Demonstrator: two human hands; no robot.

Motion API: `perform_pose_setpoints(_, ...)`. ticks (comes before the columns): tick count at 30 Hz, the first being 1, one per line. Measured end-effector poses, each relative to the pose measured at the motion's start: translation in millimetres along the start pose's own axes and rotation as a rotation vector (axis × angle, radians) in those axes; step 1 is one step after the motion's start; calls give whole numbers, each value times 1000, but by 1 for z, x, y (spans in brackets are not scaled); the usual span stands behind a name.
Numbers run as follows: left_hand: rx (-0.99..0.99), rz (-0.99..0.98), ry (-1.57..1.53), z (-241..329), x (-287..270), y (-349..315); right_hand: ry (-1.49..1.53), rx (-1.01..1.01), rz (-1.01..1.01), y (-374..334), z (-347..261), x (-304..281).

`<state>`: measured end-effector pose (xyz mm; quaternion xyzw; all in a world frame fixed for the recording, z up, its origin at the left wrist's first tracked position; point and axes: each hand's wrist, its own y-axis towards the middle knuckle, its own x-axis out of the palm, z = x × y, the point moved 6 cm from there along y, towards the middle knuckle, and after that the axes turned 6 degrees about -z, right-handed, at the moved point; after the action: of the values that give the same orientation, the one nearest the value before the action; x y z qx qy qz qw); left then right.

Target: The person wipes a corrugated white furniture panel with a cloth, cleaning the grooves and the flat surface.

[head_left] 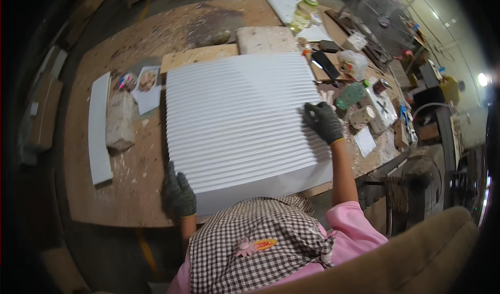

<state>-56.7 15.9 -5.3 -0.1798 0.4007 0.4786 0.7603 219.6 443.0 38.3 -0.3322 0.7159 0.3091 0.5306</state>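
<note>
A large white block with a ridged top (245, 117) and a smooth front side lies on the worktable. My left hand (180, 194), in a dark grey glove, rests along the block's left edge near its front corner, fingers stretched out and thumb apart. At the right edge, my right hand (324, 122), in a matching glove with a yellow cuff, bends over the ridges with fingers curled together. Whatever those fingertips pinch is too small or hidden to tell.
The stained brown table (140, 174) carries a white strip (100, 127) and a pale block (121, 121) at left. Cluttered on the right are a green bottle (352, 95), a paper cup (362, 117) and a black phone-like object (325, 64). A big fan (383, 22) stands behind.
</note>
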Motion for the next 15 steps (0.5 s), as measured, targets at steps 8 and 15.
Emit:
perform_pose_setpoints(8, -25, -145, -425, -31, -3, -3, -40, 207, 197, -1, 37, 4)
perform_pose_setpoints(15, -133, -98, -495, -35, 15, -2, -15, -41, 143, 72, -172, 79)
